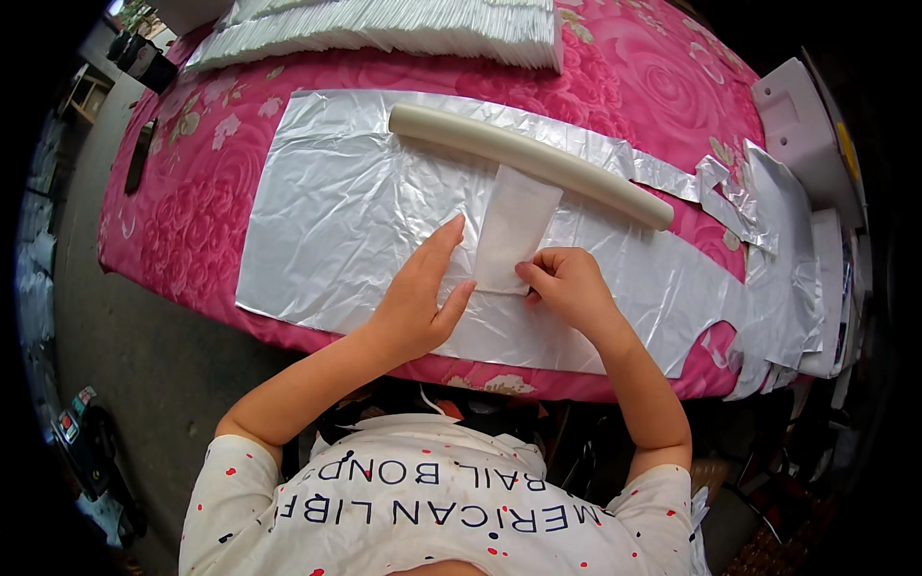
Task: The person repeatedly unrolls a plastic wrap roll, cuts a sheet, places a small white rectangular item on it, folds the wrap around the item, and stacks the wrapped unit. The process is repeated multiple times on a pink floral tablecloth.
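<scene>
A narrow, whitish translucent sheet or pouch (514, 226) lies in front of me on a large silvery sheet (317, 211); which of the two it is I cannot tell. My right hand (569, 286) pinches its near right corner between thumb and fingers. Beside its left edge, my left hand (423, 293) has its fingers stretched out and the thumb apart, the thumb tip close to the near left corner. Just beyond, a long cream-coloured tube (528, 158) lies slantwise across the silvery sheet, and the far end of the whitish piece meets its near side.
A pink flowered cloth (192, 211) covers the table. Along the far edge stands a long stack of folded white pieces (384, 38). A dark bottle (141, 60) and a dark flat object (141, 156) are at the left. White foam boxes (802, 134) and crumpled silvery strips (725, 197) lie right.
</scene>
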`<state>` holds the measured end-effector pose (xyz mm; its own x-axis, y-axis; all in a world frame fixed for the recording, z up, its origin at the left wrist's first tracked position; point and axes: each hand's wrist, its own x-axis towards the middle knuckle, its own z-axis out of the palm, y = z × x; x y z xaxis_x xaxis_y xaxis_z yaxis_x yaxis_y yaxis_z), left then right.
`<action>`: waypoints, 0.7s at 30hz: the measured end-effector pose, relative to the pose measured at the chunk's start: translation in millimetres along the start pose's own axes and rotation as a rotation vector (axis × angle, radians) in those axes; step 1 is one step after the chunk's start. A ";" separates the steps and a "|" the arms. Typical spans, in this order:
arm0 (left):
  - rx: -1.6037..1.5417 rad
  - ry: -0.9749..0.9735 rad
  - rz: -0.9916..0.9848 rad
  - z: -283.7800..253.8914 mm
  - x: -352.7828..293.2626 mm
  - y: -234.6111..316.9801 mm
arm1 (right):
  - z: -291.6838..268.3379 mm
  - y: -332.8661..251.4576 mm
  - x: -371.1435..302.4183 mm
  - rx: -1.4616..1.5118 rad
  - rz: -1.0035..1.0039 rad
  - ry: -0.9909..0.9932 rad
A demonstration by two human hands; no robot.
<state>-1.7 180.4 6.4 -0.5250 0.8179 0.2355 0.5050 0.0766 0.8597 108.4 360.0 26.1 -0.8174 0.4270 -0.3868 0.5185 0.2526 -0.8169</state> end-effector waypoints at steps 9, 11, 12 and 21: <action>0.617 -0.439 0.166 25.5 -14.6 0.8 | -0.9 -10.4 -1.5 -0.062 0.105 0.005; 0.632 -0.433 0.163 26.1 -16.9 0.3 | 5.6 -12.1 -9.6 -0.184 0.047 0.059; 0.631 -0.430 0.160 26.8 -18.0 -0.3 | 11.6 -7.7 -14.1 -0.305 -0.124 0.215; 0.587 -0.337 0.322 16.6 -5.5 -3.9 | -1.6 22.8 5.8 -0.755 -0.817 0.116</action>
<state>10.6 185.1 -5.8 -0.0985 0.9745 0.2018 0.9304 0.0182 0.3660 115.9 369.6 5.9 -0.9743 -0.0399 0.2219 -0.1119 0.9399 -0.3224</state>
